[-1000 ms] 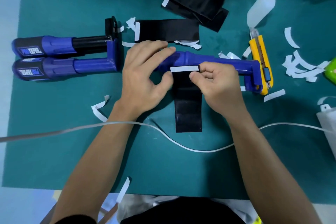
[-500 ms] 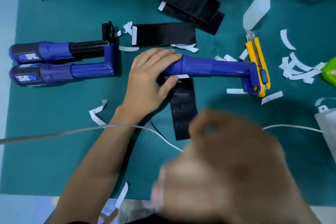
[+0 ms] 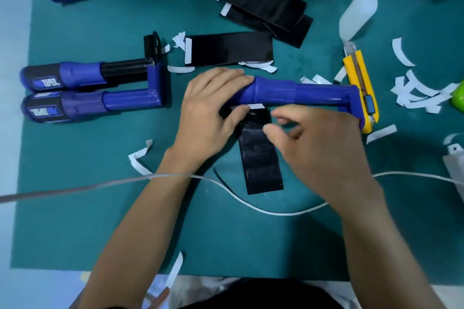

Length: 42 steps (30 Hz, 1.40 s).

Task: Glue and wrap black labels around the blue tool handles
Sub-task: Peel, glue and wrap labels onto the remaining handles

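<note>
Tension matters: left hand (image 3: pixel 208 113) grips the blue handle (image 3: pixel 301 94), thumb pinning the black label (image 3: pixel 261 158); right hand (image 3: pixel 319 143), loosely spread and empty, should pull it taut.

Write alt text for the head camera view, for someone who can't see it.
A person's left hand grips a blue tool handle on a green mat, thumb pressing the end of a black label against it, while the right hand hovers over the label. Two other blue tools, spare black labels, a yellow utility knife and white paper scraps lie around.
</note>
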Each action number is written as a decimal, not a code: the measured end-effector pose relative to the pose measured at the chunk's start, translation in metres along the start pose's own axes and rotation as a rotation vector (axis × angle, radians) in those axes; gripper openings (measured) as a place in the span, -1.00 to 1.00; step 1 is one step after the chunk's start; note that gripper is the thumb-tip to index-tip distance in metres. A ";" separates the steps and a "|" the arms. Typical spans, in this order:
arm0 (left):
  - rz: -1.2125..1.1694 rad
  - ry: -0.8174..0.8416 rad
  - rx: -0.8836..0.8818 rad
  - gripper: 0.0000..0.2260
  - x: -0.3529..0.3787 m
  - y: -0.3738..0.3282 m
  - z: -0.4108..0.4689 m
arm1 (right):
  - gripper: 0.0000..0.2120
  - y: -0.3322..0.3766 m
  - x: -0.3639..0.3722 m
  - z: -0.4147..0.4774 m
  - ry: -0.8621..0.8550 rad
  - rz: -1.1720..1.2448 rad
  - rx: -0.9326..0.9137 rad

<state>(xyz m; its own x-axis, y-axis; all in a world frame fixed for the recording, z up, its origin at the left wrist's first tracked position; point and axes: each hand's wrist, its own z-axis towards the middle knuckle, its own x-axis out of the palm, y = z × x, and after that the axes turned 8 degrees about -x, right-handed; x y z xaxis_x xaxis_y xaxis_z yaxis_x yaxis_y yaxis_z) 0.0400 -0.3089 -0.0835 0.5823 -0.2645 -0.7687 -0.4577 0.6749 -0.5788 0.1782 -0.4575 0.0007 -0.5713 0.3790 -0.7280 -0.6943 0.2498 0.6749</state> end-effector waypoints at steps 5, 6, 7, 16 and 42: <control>0.015 -0.013 0.002 -0.62 0.001 0.003 0.001 | -0.78 -0.024 0.041 0.005 -0.063 -0.039 0.063; 0.020 -0.027 0.005 -0.61 0.001 0.003 0.000 | -0.84 -0.028 0.047 0.005 -0.080 0.027 0.054; 0.026 -0.048 0.011 -0.61 0.002 0.001 -0.001 | -0.87 -0.031 0.050 0.006 -0.094 0.097 0.055; 0.035 -0.258 0.265 -0.93 -0.001 -0.012 -0.013 | -0.83 -0.045 0.051 0.014 0.045 0.711 0.191; 0.037 -0.258 0.112 -0.88 -0.002 -0.022 -0.021 | -0.88 -0.037 0.053 0.006 -0.012 0.263 -0.165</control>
<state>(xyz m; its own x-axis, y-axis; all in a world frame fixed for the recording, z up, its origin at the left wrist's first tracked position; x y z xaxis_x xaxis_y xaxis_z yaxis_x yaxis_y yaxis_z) 0.0349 -0.3371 -0.0751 0.7249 -0.0635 -0.6859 -0.4134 0.7564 -0.5069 0.1760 -0.4411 -0.0623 -0.7364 0.4224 -0.5285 -0.5855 -0.0064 0.8107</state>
